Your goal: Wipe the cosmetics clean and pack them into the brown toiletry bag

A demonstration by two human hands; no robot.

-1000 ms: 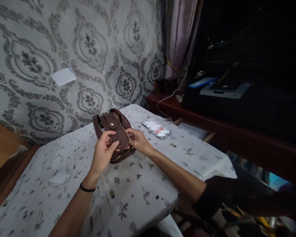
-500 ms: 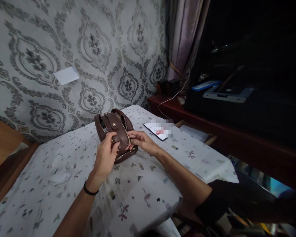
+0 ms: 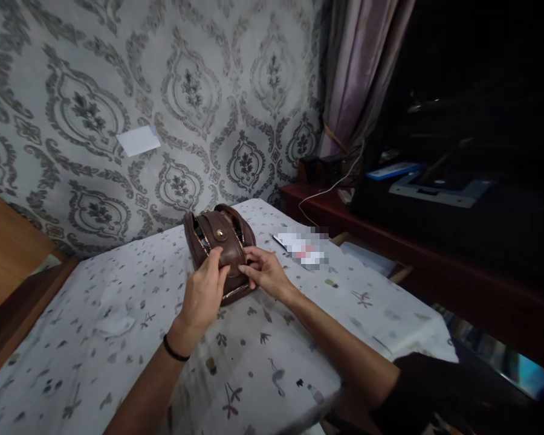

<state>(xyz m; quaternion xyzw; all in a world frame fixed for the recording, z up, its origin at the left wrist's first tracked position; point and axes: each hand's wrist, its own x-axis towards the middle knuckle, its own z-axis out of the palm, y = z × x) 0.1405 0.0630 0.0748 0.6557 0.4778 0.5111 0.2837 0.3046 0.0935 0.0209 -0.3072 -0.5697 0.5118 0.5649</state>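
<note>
You've got a patterned wall (image 3: 95, 72) across the far side with a pale flat rectangle (image 3: 139, 141) on it, wooden furniture (image 3: 13, 254) at left, and a printed white tablecloth (image 3: 84, 338) running near to far. To your right on the cloth lies a phone (image 3: 297, 248), partly pixelated, then a part-open drawer (image 3: 401, 274) below a dark-red cabinet (image 3: 294, 197) with a thin white cable (image 3: 325, 188). Far right you see a mauve curtain (image 3: 358, 78) beside a big dark screen (image 3: 494, 96); low right's too blurred to name.
</note>
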